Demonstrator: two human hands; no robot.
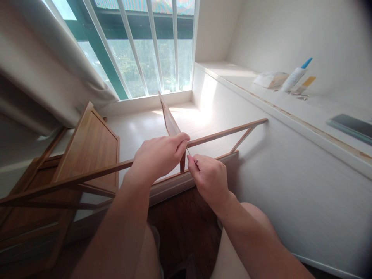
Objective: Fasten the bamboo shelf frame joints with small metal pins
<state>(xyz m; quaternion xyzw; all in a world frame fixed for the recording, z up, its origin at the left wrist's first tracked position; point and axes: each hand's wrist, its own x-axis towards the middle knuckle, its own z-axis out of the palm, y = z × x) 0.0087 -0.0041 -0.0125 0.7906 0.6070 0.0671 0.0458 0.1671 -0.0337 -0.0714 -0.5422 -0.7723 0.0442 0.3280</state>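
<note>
My left hand is closed round the long wooden rail of a brown frame, at the spot where an upright meets it. Just below and to the right, my right hand pinches a thin metal rod, which looks like a hex key. The rod's far end meets the wood by my left fingertips; the fingers hide much of the rest. A narrow wooden panel stands beyond the joint, and a wider slatted wooden panel stands at the left of the frame.
A barred window is ahead, with a curtain at left. On the ledge at right lie a white tube with a blue nozzle, a yellow-handled tool, a plastic bag and a dark flat object. Dark wooden floor shows below.
</note>
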